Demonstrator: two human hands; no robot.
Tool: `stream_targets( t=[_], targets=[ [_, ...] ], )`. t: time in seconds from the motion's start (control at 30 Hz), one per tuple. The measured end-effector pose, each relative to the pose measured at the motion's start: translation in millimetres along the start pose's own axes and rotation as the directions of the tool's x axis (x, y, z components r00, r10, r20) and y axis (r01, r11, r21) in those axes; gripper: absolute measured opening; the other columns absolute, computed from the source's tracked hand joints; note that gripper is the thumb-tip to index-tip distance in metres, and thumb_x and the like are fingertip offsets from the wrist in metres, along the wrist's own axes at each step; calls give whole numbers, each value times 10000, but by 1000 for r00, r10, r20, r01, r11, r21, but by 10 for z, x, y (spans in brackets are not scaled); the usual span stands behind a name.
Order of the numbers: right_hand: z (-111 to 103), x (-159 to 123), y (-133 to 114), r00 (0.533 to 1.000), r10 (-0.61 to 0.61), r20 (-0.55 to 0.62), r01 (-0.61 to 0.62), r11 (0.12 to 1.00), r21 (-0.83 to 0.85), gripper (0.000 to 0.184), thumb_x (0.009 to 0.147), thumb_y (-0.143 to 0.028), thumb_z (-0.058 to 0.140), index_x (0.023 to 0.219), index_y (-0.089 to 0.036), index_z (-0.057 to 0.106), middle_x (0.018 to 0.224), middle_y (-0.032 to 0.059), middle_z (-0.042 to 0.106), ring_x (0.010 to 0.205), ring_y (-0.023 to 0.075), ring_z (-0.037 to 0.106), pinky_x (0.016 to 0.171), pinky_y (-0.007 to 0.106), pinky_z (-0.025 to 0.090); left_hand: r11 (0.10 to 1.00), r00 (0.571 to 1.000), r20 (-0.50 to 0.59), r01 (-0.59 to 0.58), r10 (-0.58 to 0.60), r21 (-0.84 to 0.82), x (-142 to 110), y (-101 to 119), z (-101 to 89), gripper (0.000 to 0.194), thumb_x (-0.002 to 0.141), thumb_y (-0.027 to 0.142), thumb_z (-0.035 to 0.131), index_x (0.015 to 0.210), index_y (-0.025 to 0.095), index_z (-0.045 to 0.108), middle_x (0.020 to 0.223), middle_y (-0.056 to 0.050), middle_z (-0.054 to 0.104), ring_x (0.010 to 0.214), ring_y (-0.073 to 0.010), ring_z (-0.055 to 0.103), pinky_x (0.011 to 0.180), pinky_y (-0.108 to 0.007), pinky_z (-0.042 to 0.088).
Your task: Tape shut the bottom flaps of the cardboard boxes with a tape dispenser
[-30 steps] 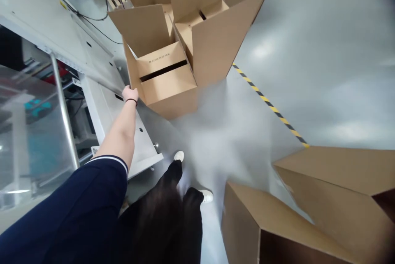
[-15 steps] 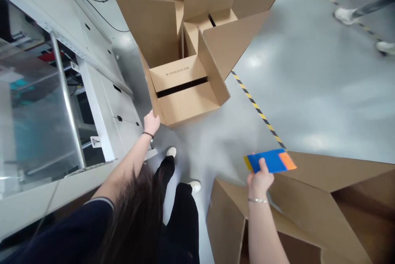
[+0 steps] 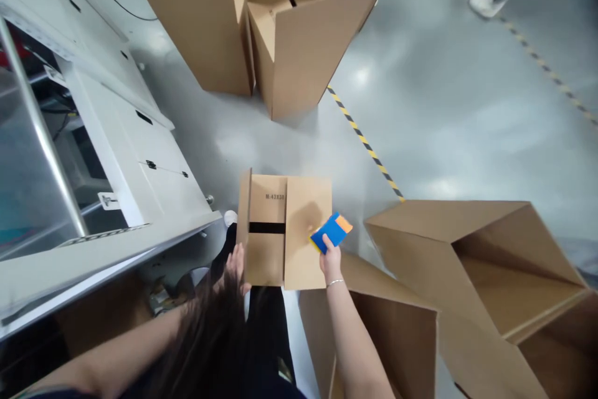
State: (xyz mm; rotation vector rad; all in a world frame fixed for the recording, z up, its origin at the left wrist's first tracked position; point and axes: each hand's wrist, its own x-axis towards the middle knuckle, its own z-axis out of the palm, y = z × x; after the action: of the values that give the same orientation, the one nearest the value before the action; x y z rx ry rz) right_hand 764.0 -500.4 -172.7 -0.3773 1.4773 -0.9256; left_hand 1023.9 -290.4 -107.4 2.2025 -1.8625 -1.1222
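A small cardboard box with printed lettering and a dark slot between its inner flaps stands close in front of my body. Its right flap is folded outward; the left one stands up. My left hand lies against the outside of that left flap, fingers stretched out, partly covered by hair. In my right hand is a flat blue packet with an orange end and a yellow edge, pinched under the thumb. This hand hovers over or rests by the right flap; contact cannot be made out.
Open cardboard boxes stand ahead, and more large open boxes lie at the right. A white machine cabinet with a metal rail lines the left. Striped tape crosses the grey floor. Another person's shoe shows far right.
The small box has come away from the boxes ahead and toward my body. My left hand has gone from gripping its edge to lying flat. My right hand moved left with the packet.
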Motion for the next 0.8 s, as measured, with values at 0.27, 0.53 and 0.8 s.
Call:
stream_targets(
  t=[0.27,0.53,0.8],
  targets=[
    [-183,-140,281,1000,-13,-6,14,991,134,554,636,-404,800,1128,-208,636,1190,52,666,1080,206,639,1054,442,459,812,797,438,-542,415,218,1460,84,78,863,855,559,616,1541,161,274,1578,-194,193,1496,-365,87,1098,-749,-34],
    [-230,-260,94,989,-18,146,15,1000,18,489,681,-394,790,1096,-168,663,1065,84,707,1053,266,655,1025,506,474,789,779,437,-576,449,215,1436,73,84,922,803,554,701,1551,269,244,1606,-180,97,1485,-427,52,994,-843,-38],
    [261,-291,171,945,47,324,64,944,-323,499,548,-480,881,903,-168,717,915,81,736,878,268,688,840,413,574,776,763,456,-593,457,214,1465,82,166,835,840,492,685,1532,232,296,1608,-170,144,1489,-405,55,1017,-847,36]
  ],
)
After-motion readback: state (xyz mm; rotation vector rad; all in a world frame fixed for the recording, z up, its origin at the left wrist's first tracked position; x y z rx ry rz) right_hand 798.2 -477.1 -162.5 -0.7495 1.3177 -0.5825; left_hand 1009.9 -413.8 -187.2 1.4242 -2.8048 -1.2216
